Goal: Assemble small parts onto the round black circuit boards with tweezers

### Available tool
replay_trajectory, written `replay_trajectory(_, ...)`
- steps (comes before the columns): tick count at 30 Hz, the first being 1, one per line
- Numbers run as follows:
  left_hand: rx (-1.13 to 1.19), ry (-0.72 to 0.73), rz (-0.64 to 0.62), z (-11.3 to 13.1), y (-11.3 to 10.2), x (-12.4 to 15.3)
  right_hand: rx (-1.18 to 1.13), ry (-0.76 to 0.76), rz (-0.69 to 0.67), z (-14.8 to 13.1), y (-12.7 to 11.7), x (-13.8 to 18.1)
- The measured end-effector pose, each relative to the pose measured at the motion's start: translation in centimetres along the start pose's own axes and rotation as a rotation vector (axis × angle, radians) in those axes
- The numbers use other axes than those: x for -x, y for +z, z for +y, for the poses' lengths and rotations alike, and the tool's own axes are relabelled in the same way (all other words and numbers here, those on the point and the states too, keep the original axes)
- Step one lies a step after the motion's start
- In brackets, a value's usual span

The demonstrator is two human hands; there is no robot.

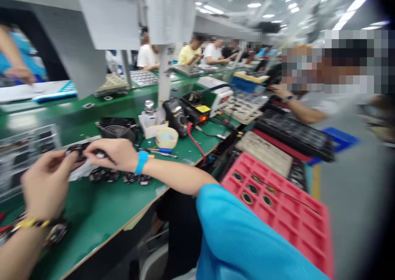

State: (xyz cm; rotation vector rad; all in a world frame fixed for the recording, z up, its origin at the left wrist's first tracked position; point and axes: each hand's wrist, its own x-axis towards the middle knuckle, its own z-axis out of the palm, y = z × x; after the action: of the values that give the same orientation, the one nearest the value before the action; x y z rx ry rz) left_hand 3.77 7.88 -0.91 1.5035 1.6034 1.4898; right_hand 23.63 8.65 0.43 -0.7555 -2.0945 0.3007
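Note:
My left hand (pixel 47 181) is closed, its thumb and fingers pinching a small black part (pixel 77 149) above the green bench. My right hand (pixel 115 153) comes in from the right against that part. Its fingers are closed round a thin dark tool (pixel 108 158) that looks like tweezers; the tip is hidden. Below the right hand lie several round black parts (pixel 112 175) in a row on the bench. Beside them is a crumpled white sheet (pixel 82 169), partly covered by my hands.
A clear compartment tray (pixel 18 160) stands at left. Behind my hands are a black fan (pixel 119 128), a cream round tub (pixel 166 137), a multimeter (pixel 175 114) and a soldering station (pixel 196 109). A red tray (pixel 286 226) with several round parts is at right, near a co-worker's arm (pixel 308 111).

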Motion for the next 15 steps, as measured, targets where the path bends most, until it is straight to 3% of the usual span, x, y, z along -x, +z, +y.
replay_trajectory(5, 0.382, -0.035, -0.109, 2.3, 0.9, 0.9, -0.056, 0.040, 0.129, 0.4, 0.3, -0.1)
replay_trajectory(15, 0.439, -0.018, -0.148, 2.4, 0.5, 0.8, -0.054, 0.042, 0.181, -0.1, 0.3, -0.2)
